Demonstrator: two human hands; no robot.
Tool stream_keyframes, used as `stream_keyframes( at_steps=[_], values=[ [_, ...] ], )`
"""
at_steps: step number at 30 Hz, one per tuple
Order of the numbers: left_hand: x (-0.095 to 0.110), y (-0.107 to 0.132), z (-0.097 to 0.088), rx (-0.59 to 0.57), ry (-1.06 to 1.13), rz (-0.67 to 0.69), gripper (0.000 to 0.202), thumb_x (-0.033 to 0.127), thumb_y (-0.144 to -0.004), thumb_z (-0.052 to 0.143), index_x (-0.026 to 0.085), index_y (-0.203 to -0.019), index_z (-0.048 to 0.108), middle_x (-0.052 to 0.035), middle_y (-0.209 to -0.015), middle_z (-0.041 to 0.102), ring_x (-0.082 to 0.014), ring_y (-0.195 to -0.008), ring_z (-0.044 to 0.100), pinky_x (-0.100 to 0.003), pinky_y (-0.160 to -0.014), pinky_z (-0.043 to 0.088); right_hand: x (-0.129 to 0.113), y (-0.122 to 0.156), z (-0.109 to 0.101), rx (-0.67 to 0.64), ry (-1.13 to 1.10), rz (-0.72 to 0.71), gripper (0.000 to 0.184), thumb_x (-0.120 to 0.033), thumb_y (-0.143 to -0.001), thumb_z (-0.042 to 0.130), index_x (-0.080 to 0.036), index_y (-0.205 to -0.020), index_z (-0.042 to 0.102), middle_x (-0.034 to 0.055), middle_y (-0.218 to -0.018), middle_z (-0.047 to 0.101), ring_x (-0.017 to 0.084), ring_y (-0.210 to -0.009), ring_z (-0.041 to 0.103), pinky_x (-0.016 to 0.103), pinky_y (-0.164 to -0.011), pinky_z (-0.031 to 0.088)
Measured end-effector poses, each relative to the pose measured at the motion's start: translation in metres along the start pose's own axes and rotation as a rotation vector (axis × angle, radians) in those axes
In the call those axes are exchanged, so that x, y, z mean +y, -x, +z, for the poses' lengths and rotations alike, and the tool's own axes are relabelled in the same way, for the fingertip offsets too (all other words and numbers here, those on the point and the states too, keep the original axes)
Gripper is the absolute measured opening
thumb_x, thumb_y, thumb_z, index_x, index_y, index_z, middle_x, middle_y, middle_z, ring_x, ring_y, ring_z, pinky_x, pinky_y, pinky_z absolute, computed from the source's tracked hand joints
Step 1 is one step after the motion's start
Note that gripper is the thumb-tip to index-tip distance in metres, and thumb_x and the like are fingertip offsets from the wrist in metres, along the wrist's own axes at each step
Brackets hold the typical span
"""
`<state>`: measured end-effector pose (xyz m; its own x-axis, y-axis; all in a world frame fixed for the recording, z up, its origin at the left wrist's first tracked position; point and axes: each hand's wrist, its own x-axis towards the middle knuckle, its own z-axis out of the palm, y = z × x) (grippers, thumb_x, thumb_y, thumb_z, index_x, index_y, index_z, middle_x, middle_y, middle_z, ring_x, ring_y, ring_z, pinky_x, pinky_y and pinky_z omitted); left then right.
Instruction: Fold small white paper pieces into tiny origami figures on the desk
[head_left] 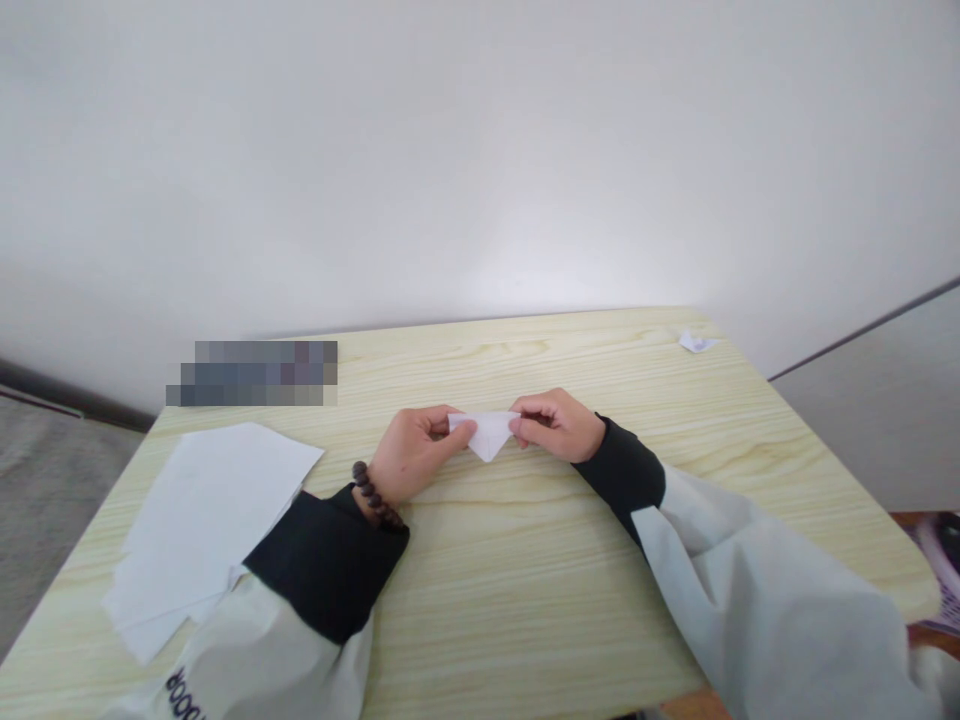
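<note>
Fingers: the left hand's fingers are pinched together on the left corner of a small folded paper triangle. The right hand's fingers are pinched on its right corner. Both grips are clamped on the paper, with no gap showing.

Folded paper triangle: count 1, white. It is held between the 2 hands over the middle of the desk. Whether its tip touches the surface cannot be told.

Axis: the long edge runs left to right on the far side, roughly level. The point faces the person.

Relation: the piece lies straight between the 2 sets of fingertips. Each hand has 1 end, so neither is nearer.

Wrists: 1 dark bead bracelet on the left wrist. Both arms wear dark cuffs under pale grey sleeves.

Desk: pale wood grain, set against a plain white wall.

Left side: 1 loose stack of white paper sheets, its near corner tucked under the left sleeve. The number of sheets cannot be read.

Far right corner: 1 small folded paper piece, white, well apart from both hands.

Far left edge: 1 blurred patch, contents not discernible.
</note>
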<state>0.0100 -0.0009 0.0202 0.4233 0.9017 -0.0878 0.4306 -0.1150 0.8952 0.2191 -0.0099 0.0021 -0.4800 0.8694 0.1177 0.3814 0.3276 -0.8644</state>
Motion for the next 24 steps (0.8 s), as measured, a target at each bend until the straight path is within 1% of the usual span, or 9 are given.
stream_keyframes(
  at_steps=[4, 7, 8, 13, 16, 18, 20, 22, 24],
  values=[
    [0.0007, -0.0003, -0.0021, -0.022, 0.049, -0.011, 0.03, 0.04, -0.075, 0.057, 0.012, -0.077, 0.067, -0.0024, -0.071, 0.07, -0.0141, -0.063, 0.06, -0.021, -0.058, 0.044, 0.0021, -0.0001, -0.0058, -0.087, -0.009, -0.023, 0.023, -0.027, -0.081, 0.049, -0.012, -0.069, 0.062, -0.001, -0.056, 0.058, 0.005, -0.043, 0.039, 0.017, -0.042, 0.029],
    [0.0002, -0.0007, -0.0027, -0.008, 0.053, -0.026, 0.031, 0.041, -0.074, 0.058, 0.012, -0.079, 0.068, -0.0027, -0.071, 0.07, -0.0144, -0.063, 0.06, -0.021, -0.058, 0.045, 0.0035, -0.0002, -0.0079, -0.133, -0.077, -0.019, 0.022, -0.024, -0.081, 0.048, -0.011, -0.087, 0.065, 0.0002, -0.061, 0.062, 0.006, -0.048, 0.047, 0.017, -0.047, 0.037],
    [-0.0001, -0.0009, -0.0031, -0.003, 0.049, -0.028, 0.031, 0.041, -0.074, 0.058, 0.012, -0.079, 0.068, -0.0028, -0.071, 0.07, -0.0144, -0.063, 0.06, -0.021, -0.058, 0.045, 0.0041, -0.0003, -0.0082, -0.144, -0.104, -0.017, 0.022, -0.022, -0.081, 0.048, -0.011, -0.089, 0.065, 0.0005, -0.063, 0.063, 0.007, -0.051, 0.05, 0.018, -0.05, 0.04],
    [-0.0014, -0.0016, -0.0055, 0.056, 0.019, -0.033, 0.032, 0.041, -0.076, 0.054, 0.012, -0.071, 0.067, -0.0028, -0.067, 0.069, -0.0143, -0.061, 0.059, -0.021, -0.055, 0.044, 0.0067, -0.0004, -0.0085, -0.159, -0.236, -0.022, 0.019, -0.015, -0.077, 0.045, -0.012, -0.079, 0.064, 0.0024, -0.068, 0.066, 0.009, -0.057, 0.056, 0.021, -0.057, 0.047],
    [-0.0012, -0.0015, -0.0046, 0.04, -0.018, -0.004, 0.033, 0.042, -0.076, 0.054, 0.013, -0.071, 0.068, -0.0025, -0.069, 0.069, -0.0143, -0.062, 0.058, -0.021, -0.055, 0.044, 0.0067, 0.0005, -0.0083, -0.159, -0.294, -0.024, 0.02, -0.016, -0.076, 0.047, -0.012, -0.086, 0.063, 0.0026, -0.07, 0.067, 0.01, -0.059, 0.058, 0.022, -0.059, 0.049],
    [-0.0007, -0.0014, -0.0031, 0.029, -0.027, 0.016, 0.033, 0.043, -0.076, 0.054, 0.013, -0.072, 0.068, -0.0024, -0.07, 0.069, -0.0143, -0.062, 0.059, -0.021, -0.054, 0.044, 0.0054, 0.0013, -0.0076, -0.158, -0.315, -0.031, 0.021, -0.02, -0.076, 0.049, -0.012, -0.092, 0.061, 0.0033, -0.072, 0.067, 0.01, -0.06, 0.058, 0.023, -0.058, 0.048],
    [0.0001, -0.0014, -0.0015, 0.023, -0.024, 0.021, 0.032, 0.043, -0.076, 0.055, 0.013, -0.075, 0.068, -0.002, -0.069, 0.069, -0.014, -0.061, 0.059, -0.021, -0.054, 0.044, 0.003, 0.0019, -0.0063, -0.129, -0.255, -0.039, 0.022, -0.028, -0.08, 0.051, -0.011, -0.091, 0.06, 0.0043, -0.071, 0.067, 0.011, -0.059, 0.058, 0.022, -0.057, 0.047],
    [0.0008, -0.0015, -0.0004, 0.015, -0.017, 0.022, 0.032, 0.043, -0.075, 0.056, 0.013, -0.08, 0.068, -0.0013, -0.067, 0.069, -0.0133, -0.059, 0.058, -0.02, -0.053, 0.044, 0.0001, 0.0019, -0.0043, -0.079, -0.106, -0.049, 0.025, -0.035, -0.083, 0.051, -0.012, -0.08, 0.061, 0.0041, -0.066, 0.065, 0.01, -0.056, 0.055, 0.021, -0.054, 0.043],
    [0.0011, -0.0015, 0.0, 0.005, -0.018, 0.022, 0.033, 0.042, -0.076, 0.056, 0.013, -0.083, 0.068, -0.0006, -0.065, 0.068, -0.0127, -0.057, 0.057, -0.02, -0.052, 0.043, -0.0024, 0.0015, -0.002, -0.032, 0.028, -0.053, 0.031, -0.037, -0.085, 0.049, -0.013, -0.069, 0.06, 0.0028, -0.06, 0.062, 0.009, -0.05, 0.05, 0.019, -0.049, 0.038]
  ],
)
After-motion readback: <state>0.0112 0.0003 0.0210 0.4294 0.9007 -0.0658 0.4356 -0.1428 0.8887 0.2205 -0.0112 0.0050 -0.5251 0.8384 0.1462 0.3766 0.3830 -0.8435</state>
